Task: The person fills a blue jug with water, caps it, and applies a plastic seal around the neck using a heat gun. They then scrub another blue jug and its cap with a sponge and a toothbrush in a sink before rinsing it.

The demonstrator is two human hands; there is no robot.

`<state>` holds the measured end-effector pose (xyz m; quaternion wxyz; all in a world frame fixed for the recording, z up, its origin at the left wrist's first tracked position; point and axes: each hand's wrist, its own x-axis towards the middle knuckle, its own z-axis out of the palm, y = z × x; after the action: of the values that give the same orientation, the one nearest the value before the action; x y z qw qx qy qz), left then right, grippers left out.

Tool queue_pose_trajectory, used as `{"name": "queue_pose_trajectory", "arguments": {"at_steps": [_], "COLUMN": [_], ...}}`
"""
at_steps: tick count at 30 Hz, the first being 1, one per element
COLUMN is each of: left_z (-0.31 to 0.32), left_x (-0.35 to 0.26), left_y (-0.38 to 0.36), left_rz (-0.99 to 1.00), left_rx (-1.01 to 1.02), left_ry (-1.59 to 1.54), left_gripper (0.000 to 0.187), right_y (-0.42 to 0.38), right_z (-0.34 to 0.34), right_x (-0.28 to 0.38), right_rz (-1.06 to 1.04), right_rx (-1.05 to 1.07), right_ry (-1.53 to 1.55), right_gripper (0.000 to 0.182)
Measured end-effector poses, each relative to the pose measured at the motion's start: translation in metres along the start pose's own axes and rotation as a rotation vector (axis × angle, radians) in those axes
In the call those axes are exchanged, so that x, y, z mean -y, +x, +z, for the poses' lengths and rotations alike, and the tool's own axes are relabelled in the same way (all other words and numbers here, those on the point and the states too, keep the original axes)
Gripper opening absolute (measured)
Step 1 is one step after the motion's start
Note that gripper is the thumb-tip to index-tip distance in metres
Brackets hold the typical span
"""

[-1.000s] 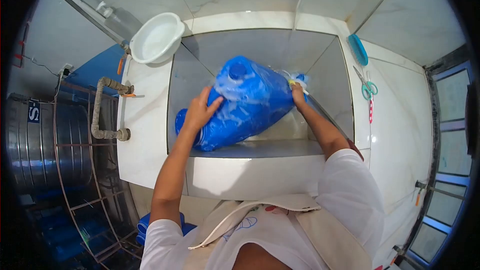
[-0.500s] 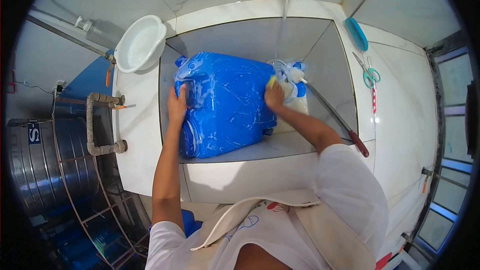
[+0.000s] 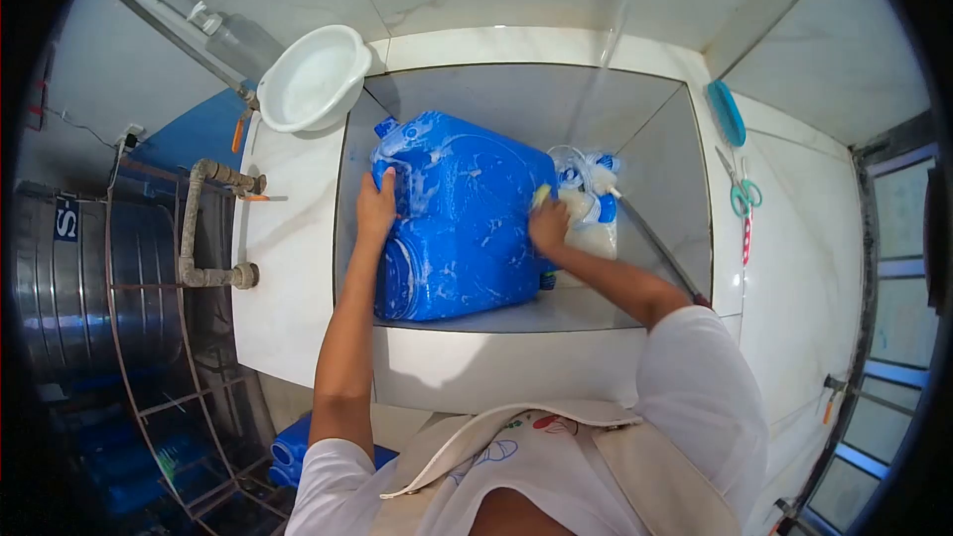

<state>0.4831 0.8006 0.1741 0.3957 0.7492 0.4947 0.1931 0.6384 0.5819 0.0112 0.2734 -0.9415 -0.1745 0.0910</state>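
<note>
Container: a large blue plastic jerrycan (image 3: 462,218) lies on its side in a grey tiled sink basin (image 3: 516,99), filling most of the left half; its surface is streaked with white suds, and a capped spout sits at its upper left corner.
Left hand: the left hand (image 3: 376,210) is pressed flat on the jerrycan's left shoulder, fingers spread over the edge, bracing rather than gripping.
Right hand: the right hand (image 3: 548,225) is closed around a small yellow sponge (image 3: 539,198) held against the jerrycan's right side (only a sliver of the sponge shows).
Beside it: a clear plastic bag (image 3: 589,201) with blue caps and whitish contents lies just to the right, touching the jerrycan.
On the ledge: a white basin (image 3: 313,76) sits at the sink's upper left corner; a blue brush (image 3: 727,112) and green-handled scissors (image 3: 741,187) rest on the right counter.
In the way: a long rod (image 3: 663,255) slants across the sink's right side, near the right forearm.
Left of frame: a steel tank (image 3: 94,288) stands in a metal frame.
</note>
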Motion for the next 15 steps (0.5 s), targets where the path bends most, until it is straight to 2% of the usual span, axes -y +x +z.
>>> {"name": "queue_pose_trajectory", "arguments": {"at_steps": [2, 4, 5, 7, 8, 10, 11, 12, 14, 15], "left_z": [0.001, -0.001, -0.001, 0.000, 0.007, 0.007, 0.007, 0.005, 0.005, 0.005], "left_x": [0.000, -0.007, -0.012, -0.020, -0.004, -0.008, -0.013, -0.018, -0.030, -0.040], "left_y": [-0.005, -0.003, -0.005, -0.013, -0.006, -0.007, -0.009, -0.009, -0.013, -0.015], "left_rz": [-0.044, -0.026, -0.023, 0.025, 0.108, 0.099, 0.090, 0.092, 0.159, 0.158], "left_rx": [0.015, 0.062, 0.050, 0.046, 0.006, 0.014, 0.022, 0.022, 0.084, 0.082], "left_ry": [0.010, -0.002, -0.009, 0.017, 0.086, 0.088, 0.084, 0.089, 0.075, 0.064], "left_gripper": [0.049, 0.050, 0.050, 0.051, 0.050, 0.049, 0.048, 0.048, 0.049, 0.049], "right_y": [-0.029, -0.016, 0.018, 0.081, 0.123, 0.175, 0.172, 0.167, 0.147, 0.131], "right_z": [-0.012, -0.058, -0.065, -0.119, -0.127, -0.136, -0.142, -0.146, -0.168, -0.187], "right_x": [0.016, 0.087, 0.117, 0.187, 0.202, 0.202, 0.204, 0.206, 0.211, 0.209], "right_rz": [-0.291, -0.805, -0.972, -0.888, -0.974, -0.762, -0.631, -0.628, -0.586, -0.591], "right_rx": [0.107, -0.057, -0.217, -0.390, -0.600, -0.301, -0.175, -0.176, 0.201, 0.199], "right_ry": [0.126, 0.233, 0.310, 0.076, 0.044, -0.225, -0.373, -0.368, -0.160, -0.171], "right_gripper": [0.041, 0.040, 0.038, 0.031, 0.031, 0.030, 0.030, 0.030, 0.030, 0.030]}}
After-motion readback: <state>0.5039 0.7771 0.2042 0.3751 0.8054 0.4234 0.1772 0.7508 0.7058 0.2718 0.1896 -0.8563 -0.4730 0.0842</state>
